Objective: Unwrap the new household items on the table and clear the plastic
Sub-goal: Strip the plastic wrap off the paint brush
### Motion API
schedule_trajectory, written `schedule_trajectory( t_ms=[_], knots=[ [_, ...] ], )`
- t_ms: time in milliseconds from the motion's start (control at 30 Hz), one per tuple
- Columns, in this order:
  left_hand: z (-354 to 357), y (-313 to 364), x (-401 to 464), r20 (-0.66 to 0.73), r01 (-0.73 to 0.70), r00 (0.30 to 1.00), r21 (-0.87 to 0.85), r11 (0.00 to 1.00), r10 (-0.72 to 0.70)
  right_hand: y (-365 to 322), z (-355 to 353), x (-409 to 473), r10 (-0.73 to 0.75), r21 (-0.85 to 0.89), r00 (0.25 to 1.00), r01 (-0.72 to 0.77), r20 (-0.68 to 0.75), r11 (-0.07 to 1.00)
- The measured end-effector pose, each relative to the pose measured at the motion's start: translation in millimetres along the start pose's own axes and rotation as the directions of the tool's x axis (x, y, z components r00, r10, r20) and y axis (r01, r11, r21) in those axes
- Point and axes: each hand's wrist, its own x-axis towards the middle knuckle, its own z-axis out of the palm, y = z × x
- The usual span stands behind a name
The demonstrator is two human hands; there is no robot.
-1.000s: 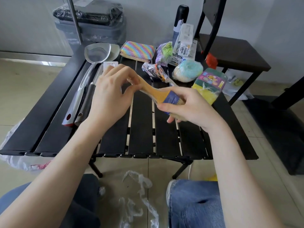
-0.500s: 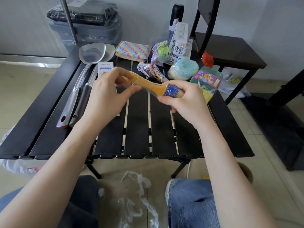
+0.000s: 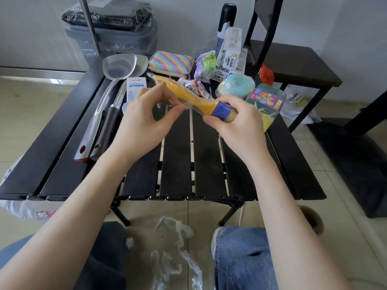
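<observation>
A yellow-handled brush (image 3: 188, 95) with a blue band, still in clear plastic film, is held above the black slatted table (image 3: 178, 164). My right hand (image 3: 236, 126) grips the brush at its blue band and bristle end. My left hand (image 3: 144, 120) pinches the clear film around the middle of the handle between thumb and fingers. Wrapped items lie at the table's back: a rainbow striped sponge (image 3: 170, 62), a teal scrubber ball (image 3: 235, 84), a pack of sponges (image 3: 266, 103), and small packets (image 3: 205, 63).
Two metal spatulas (image 3: 106, 101) and a white card pack (image 3: 136, 84) lie at the table's left. Crumpled clear plastic (image 3: 178, 248) lies on the floor between my knees. A dark chair (image 3: 293, 59) stands at the right, a grey bin (image 3: 111, 24) behind.
The brush has tilted and its handle now points further up and away. My left hand slid from the handle's tip down to its middle, pinching the film.
</observation>
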Motion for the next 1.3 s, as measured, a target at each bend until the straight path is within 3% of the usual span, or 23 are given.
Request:
schedule_trajectory(
  t_ms=[167,333,433,600,700,833,900,1033,1167,1300],
  knots=[
    [11.1,4.0,-1.6,-0.164,0.089,0.985,0.232,0.969,-0.052,-6.5,12.7,-6.0,-0.109,-0.102,0.993,0.103,-0.050,0.989],
    [11.6,6.0,1.3,-0.090,-0.112,0.988,0.158,0.981,0.127,-4.8,12.9,-4.5,-0.164,-0.181,0.978,0.140,-0.130,0.973],
    [14.4,7.6,-1.4,-0.026,-0.105,0.994,0.041,0.994,0.106,-3.7,12.7,-3.3,-0.153,-0.187,0.980,0.128,-0.130,0.974],
    [17.6,7.9,-3.5,-0.022,0.025,0.999,-0.073,0.997,-0.027,-3.3,12.8,-2.9,-0.040,0.021,0.999,0.040,0.008,0.999],
    [16.9,6.9,-2.1,-0.030,0.046,0.998,-0.061,0.997,-0.048,-8.6,11.7,-3.0,0.076,0.148,0.977,-0.106,0.197,0.983],
    [8.4,5.2,0.0,-0.015,0.084,0.996,-0.280,0.956,-0.092,-16.0,-1.5,1.7,0.183,0.288,0.819,-0.387,0.544,0.876],
    [6.4,7.4,-1.4,0.028,0.070,0.998,-0.393,0.917,-0.064,-17.6,-7.2,3.0,0.177,0.368,0.822,-0.421,0.542,0.829],
    [9.0,9.0,-4.3,0.092,0.049,0.996,-0.457,0.888,-0.008,-18.3,-4.9,2.4,0.228,0.463,0.843,-0.470,0.487,0.751],
    [11.9,8.8,-5.1,0.090,0.026,0.996,-0.388,0.921,0.010,-20.9,-2.5,2.8,0.321,0.608,0.808,-0.584,0.494,0.538],
    [16.9,12.0,-5.7,0.079,-0.052,0.994,-0.235,0.971,0.073,-21.0,-0.4,0.9,0.362,0.615,0.801,-0.598,0.477,0.514]
  ],
)
